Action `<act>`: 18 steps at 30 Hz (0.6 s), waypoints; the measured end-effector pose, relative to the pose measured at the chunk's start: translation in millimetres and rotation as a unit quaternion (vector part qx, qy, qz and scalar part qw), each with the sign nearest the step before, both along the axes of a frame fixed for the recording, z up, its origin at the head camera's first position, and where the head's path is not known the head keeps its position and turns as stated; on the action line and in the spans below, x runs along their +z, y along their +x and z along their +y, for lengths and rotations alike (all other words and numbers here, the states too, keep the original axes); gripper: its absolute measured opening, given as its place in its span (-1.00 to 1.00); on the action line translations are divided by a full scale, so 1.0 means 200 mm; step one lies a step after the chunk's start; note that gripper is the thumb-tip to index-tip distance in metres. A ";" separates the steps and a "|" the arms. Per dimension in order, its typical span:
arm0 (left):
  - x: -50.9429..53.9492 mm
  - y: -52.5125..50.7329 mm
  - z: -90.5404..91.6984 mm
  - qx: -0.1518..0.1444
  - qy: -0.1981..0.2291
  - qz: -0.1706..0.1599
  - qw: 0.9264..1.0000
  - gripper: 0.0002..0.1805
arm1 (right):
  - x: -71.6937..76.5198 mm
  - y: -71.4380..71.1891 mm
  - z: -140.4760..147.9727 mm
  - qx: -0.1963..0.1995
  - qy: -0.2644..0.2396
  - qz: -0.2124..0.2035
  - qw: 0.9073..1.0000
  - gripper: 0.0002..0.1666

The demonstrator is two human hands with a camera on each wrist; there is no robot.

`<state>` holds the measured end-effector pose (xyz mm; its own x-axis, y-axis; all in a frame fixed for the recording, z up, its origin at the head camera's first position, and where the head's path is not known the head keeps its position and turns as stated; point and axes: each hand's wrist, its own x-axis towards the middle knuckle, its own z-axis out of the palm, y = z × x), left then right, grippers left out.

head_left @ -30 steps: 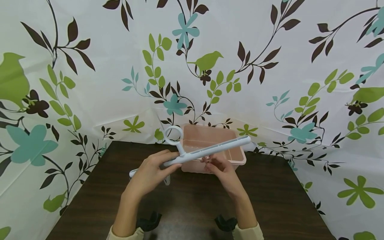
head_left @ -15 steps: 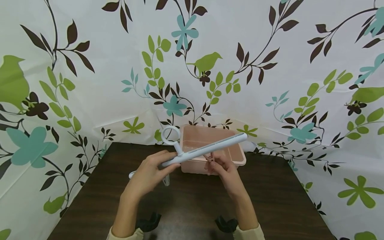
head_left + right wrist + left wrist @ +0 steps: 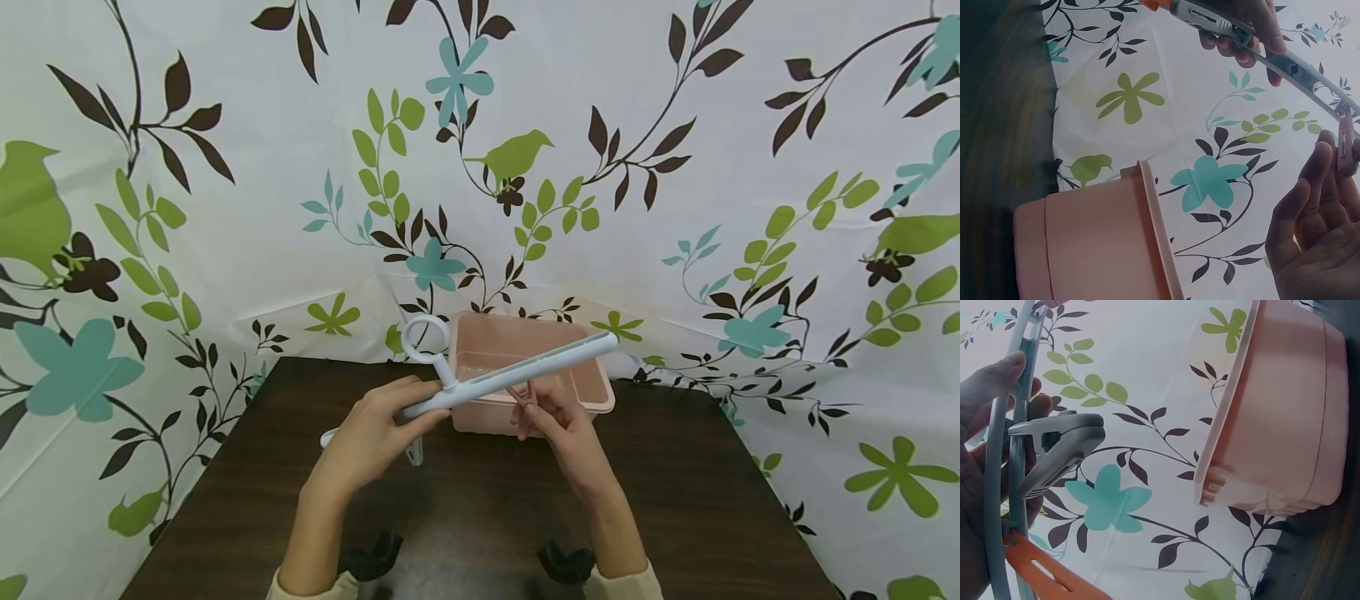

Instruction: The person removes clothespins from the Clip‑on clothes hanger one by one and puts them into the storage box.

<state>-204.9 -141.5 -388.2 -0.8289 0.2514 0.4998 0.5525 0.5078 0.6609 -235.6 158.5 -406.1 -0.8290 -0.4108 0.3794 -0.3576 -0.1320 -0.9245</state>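
My left hand [image 3: 367, 433] grips a pale blue hanger bar [image 3: 528, 365] with a round hook [image 3: 405, 337], holding it tilted up to the right. In the left wrist view, a grey clip [image 3: 1063, 439] and an orange clip [image 3: 1054, 575] hang from the bar. My right hand [image 3: 564, 417] pinches a pink clip [image 3: 1347, 150] just below the bar's middle. In the right wrist view, the clip's upper end meets the slotted bar; whether it is attached cannot be told. The bar's left part is largely hidden behind my left hand.
A pink plastic basket [image 3: 605, 404] stands behind the hands near the back of the dark wooden table [image 3: 690, 475]. A cloth [image 3: 637, 192] with leaf and bird prints hangs behind and at both sides. Black pieces [image 3: 372, 557] show near both wrists.
The right hand has turned the pink clip so its arms point up toward the bar. The hanger has shifted slightly left. Little differs over the last half second.
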 end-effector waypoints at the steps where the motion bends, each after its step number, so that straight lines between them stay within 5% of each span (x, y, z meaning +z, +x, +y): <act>1: 0.00 0.00 0.00 0.000 0.000 0.000 1.000 -0.63 | 0.00 0.00 0.00 0.001 0.000 0.003 1.000 -0.74; 18: 0.00 -0.01 -0.01 0.000 0.000 0.008 1.000 -0.65 | 0.01 0.00 -0.01 -0.001 0.011 -0.001 1.000 -0.76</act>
